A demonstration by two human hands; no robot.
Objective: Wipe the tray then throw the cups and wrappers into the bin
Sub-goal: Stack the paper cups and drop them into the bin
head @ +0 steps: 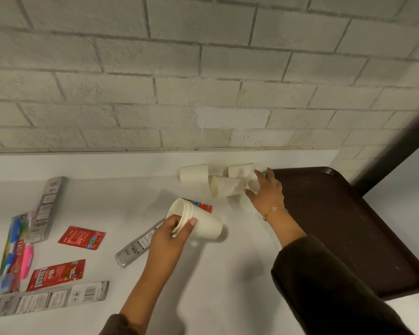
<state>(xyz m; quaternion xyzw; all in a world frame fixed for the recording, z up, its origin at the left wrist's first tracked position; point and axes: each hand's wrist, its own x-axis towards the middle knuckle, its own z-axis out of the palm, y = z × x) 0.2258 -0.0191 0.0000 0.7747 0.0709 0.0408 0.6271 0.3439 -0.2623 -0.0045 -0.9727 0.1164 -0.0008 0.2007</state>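
The left hand pinched the stacked cups at the rim, the right hand hovered open-fingered — a careless nudge could have rolled the loose cups away.

White cups, dark brown tray, red sachets, grey wrappers, pale brick wall.

- Left hand gripped the nested white cups at the rim, tipped sideways over the white table.
- Right hand, fingers spread, was at the toppled cups, just beside the brown tray.
- Wrappers lay scattered at left.
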